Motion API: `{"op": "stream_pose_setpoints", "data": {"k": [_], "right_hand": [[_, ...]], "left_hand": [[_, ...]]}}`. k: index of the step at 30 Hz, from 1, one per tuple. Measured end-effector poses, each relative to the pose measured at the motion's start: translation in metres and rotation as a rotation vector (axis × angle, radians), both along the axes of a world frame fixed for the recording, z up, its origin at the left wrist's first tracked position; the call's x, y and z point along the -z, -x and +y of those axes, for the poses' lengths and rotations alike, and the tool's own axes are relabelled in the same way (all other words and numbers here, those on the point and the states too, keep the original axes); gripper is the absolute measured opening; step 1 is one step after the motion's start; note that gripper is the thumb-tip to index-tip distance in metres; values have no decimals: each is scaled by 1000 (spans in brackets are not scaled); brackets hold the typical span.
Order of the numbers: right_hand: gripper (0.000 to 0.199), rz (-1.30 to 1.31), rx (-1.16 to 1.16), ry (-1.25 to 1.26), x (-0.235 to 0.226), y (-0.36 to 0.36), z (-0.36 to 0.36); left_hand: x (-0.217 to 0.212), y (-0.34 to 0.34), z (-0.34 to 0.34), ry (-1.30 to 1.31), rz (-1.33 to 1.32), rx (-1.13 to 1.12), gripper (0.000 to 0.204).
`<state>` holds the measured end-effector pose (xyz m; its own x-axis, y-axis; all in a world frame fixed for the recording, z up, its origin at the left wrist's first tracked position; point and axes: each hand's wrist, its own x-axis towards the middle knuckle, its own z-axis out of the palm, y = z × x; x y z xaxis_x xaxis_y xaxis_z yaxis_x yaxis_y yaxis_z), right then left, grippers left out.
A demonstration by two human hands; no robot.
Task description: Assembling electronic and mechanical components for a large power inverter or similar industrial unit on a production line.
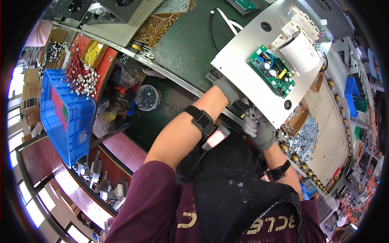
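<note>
Two gray-gloved hands, the left hand and the right hand, meet along the near-left edge of a white metal mounting plate. The right hand's fingers are curled around a dark metal piece just off that edge; its exact kind is unclear. The left hand's fingers disappear beside the plate, so I cannot tell whether they grip anything. Being so close together probably lets one hand steady while the other works. The plate's component side faces up, likely to keep its green circuit board and large white cylinder clear of pressure. Left of the plate, the green tabletop carries boxed brass fasteners; right of it lies a heap of silver fasteners. The plate itself overhangs the left hand, hiding the contact.
</note>
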<state>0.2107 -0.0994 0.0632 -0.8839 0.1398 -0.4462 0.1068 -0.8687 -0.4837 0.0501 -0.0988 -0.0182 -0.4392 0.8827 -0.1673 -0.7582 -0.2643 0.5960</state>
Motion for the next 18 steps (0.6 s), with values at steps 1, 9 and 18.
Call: {"op": "stream_pose_setpoints", "data": {"k": [1, 9, 18], "right_hand": [[39, -1, 0, 2, -3, 5, -4], [43, -437, -93, -947, -5, 2, -3], [26, -367, -135, -2273, 45, 4, 39]], "left_hand": [[4, -4, -2, -8, 6, -2, 33], [31, -19, 11, -94, 99, -9, 32], [61, -46, 42, -194, 284, -46, 32]]}}
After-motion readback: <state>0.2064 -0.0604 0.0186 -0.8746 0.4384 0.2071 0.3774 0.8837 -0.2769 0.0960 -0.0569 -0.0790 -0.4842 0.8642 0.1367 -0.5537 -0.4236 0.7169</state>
